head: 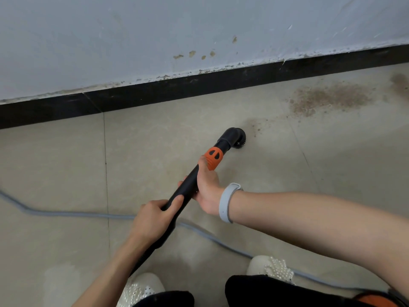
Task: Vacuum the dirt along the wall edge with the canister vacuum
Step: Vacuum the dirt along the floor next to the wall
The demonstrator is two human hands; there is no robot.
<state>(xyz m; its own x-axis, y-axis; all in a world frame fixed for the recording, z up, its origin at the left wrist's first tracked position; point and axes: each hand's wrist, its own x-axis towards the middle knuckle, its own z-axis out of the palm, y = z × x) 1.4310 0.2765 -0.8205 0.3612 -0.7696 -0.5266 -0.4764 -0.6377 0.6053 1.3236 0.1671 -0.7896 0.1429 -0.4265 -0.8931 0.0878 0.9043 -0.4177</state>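
A black vacuum wand (188, 185) with an orange collar (213, 157) slants up toward the wall. Its round brush nozzle (236, 138) sits on the tiled floor, at the left fringe of a thin smear of dirt. A larger brown dirt patch (327, 98) lies to the right, close to the black skirting board (155, 94). My right hand (207, 185) grips the wand just below the orange collar. My left hand (155, 220) grips the wand lower down. The canister itself is out of sight.
A grey cord (66, 213) runs across the floor behind my hands and past my white shoes (270, 268). The pale wall (155, 29) above the skirting is chipped and stained. More dirt (400, 82) shows at the far right edge.
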